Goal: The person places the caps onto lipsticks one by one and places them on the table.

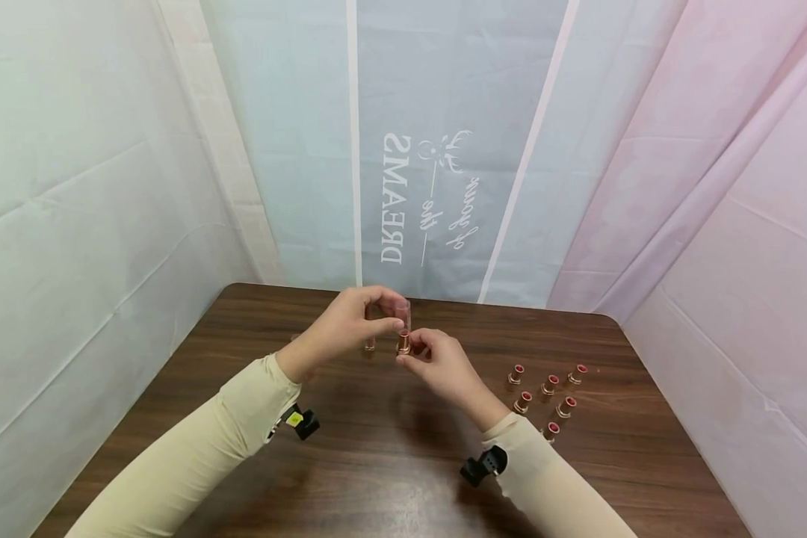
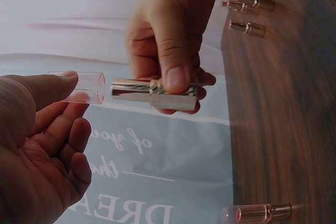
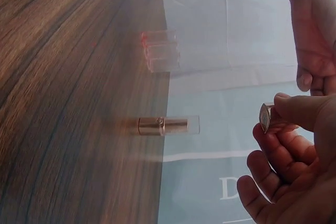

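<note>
Apparently capping: pinching clear cap (image 1: 406, 314) in left grip (image 1: 350, 323), gold lipstick tube (image 1: 403, 344) in right grip (image 1: 446, 366), lower centre of head view, with slight gap between. Best to steady tube upright, align both, ease cap straight down without tilting.

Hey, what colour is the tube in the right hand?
The tube looks shiny gold, slightly coppery; its colour shows best in the head view.

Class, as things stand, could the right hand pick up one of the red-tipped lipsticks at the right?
Probably not yet: the right hand already grips another lipstick, so it looks occupied. The red-tipped lipsticks stand near the right sleeve, and the way to most of them looks free.
</note>
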`<state>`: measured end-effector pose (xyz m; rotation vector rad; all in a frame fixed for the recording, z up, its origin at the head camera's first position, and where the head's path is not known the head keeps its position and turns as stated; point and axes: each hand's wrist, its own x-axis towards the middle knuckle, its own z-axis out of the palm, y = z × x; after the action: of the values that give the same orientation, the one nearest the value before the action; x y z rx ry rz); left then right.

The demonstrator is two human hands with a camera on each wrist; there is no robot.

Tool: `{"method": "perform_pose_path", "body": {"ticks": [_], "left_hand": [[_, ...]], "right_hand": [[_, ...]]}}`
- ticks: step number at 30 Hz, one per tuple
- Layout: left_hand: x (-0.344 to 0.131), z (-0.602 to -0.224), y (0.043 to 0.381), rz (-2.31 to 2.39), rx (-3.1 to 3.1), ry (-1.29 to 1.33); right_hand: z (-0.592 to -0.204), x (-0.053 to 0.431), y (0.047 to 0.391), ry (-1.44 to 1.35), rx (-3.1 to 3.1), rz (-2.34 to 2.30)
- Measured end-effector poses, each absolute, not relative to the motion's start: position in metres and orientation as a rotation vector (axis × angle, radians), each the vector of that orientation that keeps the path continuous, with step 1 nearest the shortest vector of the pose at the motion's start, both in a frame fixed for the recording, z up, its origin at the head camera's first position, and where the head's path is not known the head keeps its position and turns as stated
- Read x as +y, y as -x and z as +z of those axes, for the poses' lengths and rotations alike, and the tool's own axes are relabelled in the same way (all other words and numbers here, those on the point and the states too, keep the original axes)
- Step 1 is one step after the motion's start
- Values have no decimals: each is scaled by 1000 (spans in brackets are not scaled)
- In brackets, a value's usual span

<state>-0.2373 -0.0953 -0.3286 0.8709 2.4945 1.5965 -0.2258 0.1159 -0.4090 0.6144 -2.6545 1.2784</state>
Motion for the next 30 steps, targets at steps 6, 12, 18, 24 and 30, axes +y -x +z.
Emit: {"method": "perform_pose_path", "body": {"ticks": [6,12,18,24,30], "left_hand": [[-94,-333,237,1543,2559,-880],[-95,-337,236,1506,2593,-859],[-97,-343,236,1552,2504,-816],[-98,-345,236,1519,2501,-820],[-98,-345,237,1472,2547,-885]], "right_hand": [[-406,113,224,-612,-2650,1290],[-401,111,221,-614,-2643,1316],[-398,110,221,-600,-2625,1360],[-396,112,220,-604,-2616,1396],[-395,112,221,-622,-2621,1384]]}}
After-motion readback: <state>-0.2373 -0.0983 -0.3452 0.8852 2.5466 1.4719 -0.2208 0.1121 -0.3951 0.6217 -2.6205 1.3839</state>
